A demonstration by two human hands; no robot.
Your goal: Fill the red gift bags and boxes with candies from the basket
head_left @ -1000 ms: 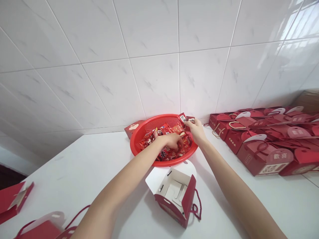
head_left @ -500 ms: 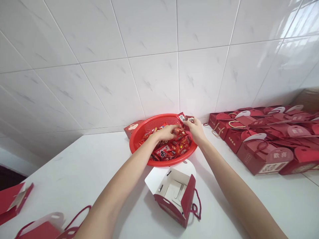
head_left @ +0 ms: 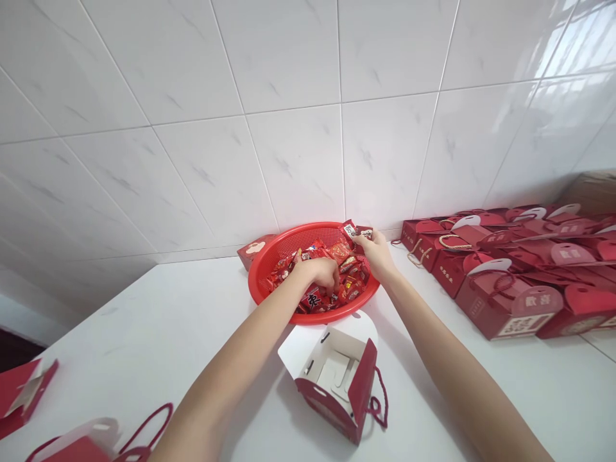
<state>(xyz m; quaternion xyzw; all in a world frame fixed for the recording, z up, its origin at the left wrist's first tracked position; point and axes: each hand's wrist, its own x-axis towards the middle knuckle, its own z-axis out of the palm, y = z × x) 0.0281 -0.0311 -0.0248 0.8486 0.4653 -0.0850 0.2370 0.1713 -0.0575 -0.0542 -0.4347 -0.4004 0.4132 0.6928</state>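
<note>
A red plastic basket holds a heap of small candies in mostly red wrappers. My left hand reaches into it, fingers curled down among the candies; what lies between the fingertips is hidden. Over the basket's right rim, my right hand pinches a couple of wrapped candies with dark and white print. An open dark-red gift box stands in front of the basket, its white inside showing and a red cord handle at its right side.
Many folded dark-red gift boxes fill the right of the white table. Another red box sits behind the basket. More red boxes lie at lower left. A tiled wall rises behind; a cardboard box stands at far right.
My left hand has moved down and toward me within the basket, its fingers now curled under. My right hand still holds the candies at nearly the same place.
</note>
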